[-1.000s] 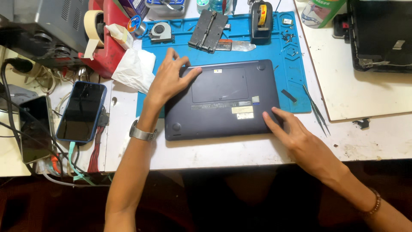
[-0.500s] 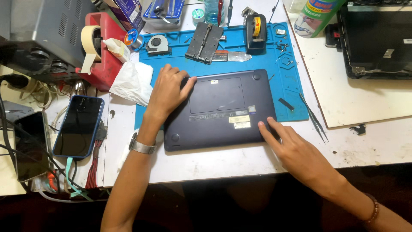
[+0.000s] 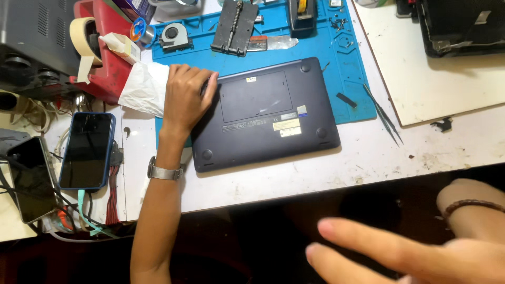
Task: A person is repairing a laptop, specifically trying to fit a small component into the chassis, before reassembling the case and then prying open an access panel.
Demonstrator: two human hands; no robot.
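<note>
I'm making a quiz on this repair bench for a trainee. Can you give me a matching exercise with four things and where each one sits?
Things:
1. Left hand
2. Right hand
3. Blue-cased phone
4. Tweezers

Places:
A. Right of the laptop, partly on the bare white tabletop
B. Off the bench, blurred, close to the camera
C. On the laptop's upper left corner
D. Left of the wristwatch, face up

Pairs: 1-C, 2-B, 3-D, 4-A
</note>
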